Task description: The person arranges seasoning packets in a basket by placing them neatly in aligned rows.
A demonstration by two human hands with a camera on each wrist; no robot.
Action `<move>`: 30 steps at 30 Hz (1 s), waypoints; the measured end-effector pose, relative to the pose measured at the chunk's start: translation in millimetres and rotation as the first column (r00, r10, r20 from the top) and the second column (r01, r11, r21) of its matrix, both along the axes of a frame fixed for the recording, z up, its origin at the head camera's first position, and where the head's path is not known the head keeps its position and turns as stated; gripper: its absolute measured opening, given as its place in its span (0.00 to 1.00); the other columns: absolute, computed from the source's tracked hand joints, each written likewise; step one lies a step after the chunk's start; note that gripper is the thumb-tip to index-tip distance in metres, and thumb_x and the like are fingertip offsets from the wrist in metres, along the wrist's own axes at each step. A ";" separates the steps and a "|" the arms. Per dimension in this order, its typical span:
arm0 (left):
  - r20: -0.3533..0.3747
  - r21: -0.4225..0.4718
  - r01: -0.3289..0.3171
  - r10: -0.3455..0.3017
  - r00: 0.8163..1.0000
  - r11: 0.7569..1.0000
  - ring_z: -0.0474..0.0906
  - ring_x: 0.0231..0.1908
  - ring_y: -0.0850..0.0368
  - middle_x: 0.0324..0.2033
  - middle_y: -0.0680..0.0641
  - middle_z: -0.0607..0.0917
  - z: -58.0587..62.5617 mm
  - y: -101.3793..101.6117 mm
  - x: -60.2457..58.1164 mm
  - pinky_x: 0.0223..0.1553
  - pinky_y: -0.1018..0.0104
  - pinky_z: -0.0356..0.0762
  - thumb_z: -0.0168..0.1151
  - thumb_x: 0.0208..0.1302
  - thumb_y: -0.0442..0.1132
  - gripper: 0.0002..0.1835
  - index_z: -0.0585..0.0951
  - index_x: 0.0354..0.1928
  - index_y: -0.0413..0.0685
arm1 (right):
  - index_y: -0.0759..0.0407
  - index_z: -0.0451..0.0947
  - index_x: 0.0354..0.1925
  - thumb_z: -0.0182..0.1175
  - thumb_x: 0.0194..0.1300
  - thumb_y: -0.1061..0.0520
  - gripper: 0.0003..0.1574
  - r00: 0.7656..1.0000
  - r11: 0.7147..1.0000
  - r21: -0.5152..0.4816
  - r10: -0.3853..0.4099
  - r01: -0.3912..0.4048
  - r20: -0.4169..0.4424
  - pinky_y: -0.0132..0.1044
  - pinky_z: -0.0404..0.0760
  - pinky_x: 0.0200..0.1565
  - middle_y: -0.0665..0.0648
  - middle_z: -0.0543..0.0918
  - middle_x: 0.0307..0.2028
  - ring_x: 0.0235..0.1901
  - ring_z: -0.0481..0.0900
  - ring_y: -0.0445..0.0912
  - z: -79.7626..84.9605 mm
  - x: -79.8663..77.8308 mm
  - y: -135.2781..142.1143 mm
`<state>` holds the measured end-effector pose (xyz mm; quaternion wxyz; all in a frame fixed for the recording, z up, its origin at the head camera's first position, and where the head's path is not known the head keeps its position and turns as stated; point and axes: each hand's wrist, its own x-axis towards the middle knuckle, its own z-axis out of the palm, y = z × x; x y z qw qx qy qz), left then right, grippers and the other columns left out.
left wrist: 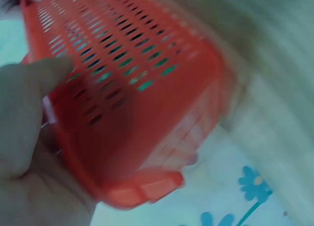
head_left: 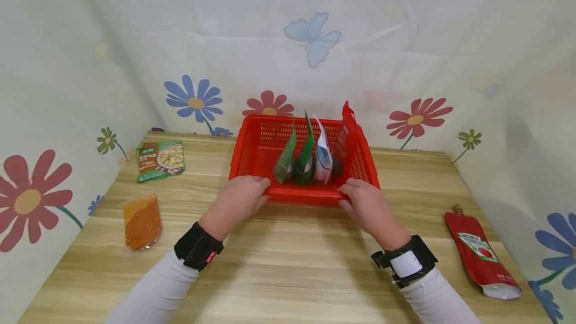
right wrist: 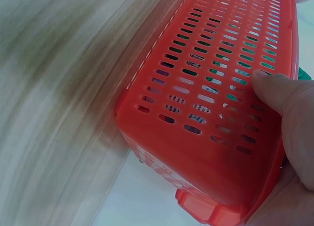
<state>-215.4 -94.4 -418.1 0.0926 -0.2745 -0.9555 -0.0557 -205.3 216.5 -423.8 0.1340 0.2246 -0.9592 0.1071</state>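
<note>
Nearest were two light sleeves (head_left: 153, 289) with black bands (head_left: 199, 246) at the wrists. Past them lay a red sauce pouch (head_left: 481, 254) on the right side of the table (head_left: 288, 284), its cap pointing away from the person. An orange bag (head_left: 143, 221) lay on the left side. The left hand (head_left: 238, 196) and the right hand (head_left: 366, 209) held the near side of a red basket (head_left: 306, 196), one near each corner. Each hand pinched it at the rim, with the thumb (right wrist: 277, 91) on the outside; I could not tell how all the hidden fingers lay.

The basket was around the middle, toward the back. Its long way ran left to right, and one long side faced the person. In it stood, left to right, two green bags (head_left: 285, 164), a white bag (head_left: 323, 156) and a tall red bag (head_left: 345, 141), thin edges toward the person. A green packet (head_left: 160, 160) lay back on the left. Behind hung a flowery cloth (head_left: 225, 54).

Only the wrist views showed the outer wall's little slots and a red bump (right wrist: 208, 206) at each short end. Only the head view showed the sauce pouch, orange bag and green packet.
</note>
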 end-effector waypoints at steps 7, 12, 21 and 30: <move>-0.177 -0.014 -0.005 0.002 0.984 1.000 0.86 0.34 0.54 0.33 0.50 0.89 -13.4 -5.7 1.2 0.45 0.62 0.85 0.77 0.58 0.43 0.14 0.84 0.43 0.50 | 0.58 0.88 0.44 0.77 0.57 0.56 0.16 1.000 1.000 -0.026 0.009 -0.009 -0.013 0.51 0.88 0.48 0.55 0.86 0.36 0.38 0.82 0.50 -2.2 -0.9 -3.4; -0.198 -0.017 0.001 -0.005 0.980 1.000 0.86 0.34 0.55 0.32 0.52 0.89 -15.9 -4.3 -0.8 0.45 0.62 0.84 0.78 0.57 0.42 0.13 0.83 0.41 0.51 | 0.60 0.87 0.44 0.76 0.57 0.58 0.16 1.000 0.997 -0.072 0.009 -0.010 -0.017 0.51 0.88 0.46 0.57 0.86 0.37 0.38 0.82 0.51 -2.8 0.5 -0.6; -0.174 -0.024 0.000 -0.005 0.985 1.000 0.86 0.33 0.57 0.31 0.52 0.88 -17.7 0.9 -5.5 0.39 0.63 0.84 0.77 0.58 0.45 0.13 0.84 0.40 0.52 | 0.58 0.85 0.50 0.77 0.56 0.57 0.22 0.998 0.961 -0.272 0.049 -0.057 -0.034 0.53 0.89 0.43 0.58 0.84 0.49 0.50 0.79 0.53 -1.1 14.2 18.5; -0.153 -0.041 -0.026 0.019 0.988 0.999 0.86 0.34 0.57 0.32 0.52 0.89 -17.3 -0.9 -4.8 0.38 0.64 0.84 0.77 0.59 0.47 0.13 0.85 0.42 0.53 | 0.65 0.85 0.48 0.77 0.54 0.63 0.22 0.987 0.959 -0.281 -0.082 0.039 -0.141 0.62 0.86 0.44 0.64 0.83 0.48 0.49 0.80 0.60 8.4 32.0 53.5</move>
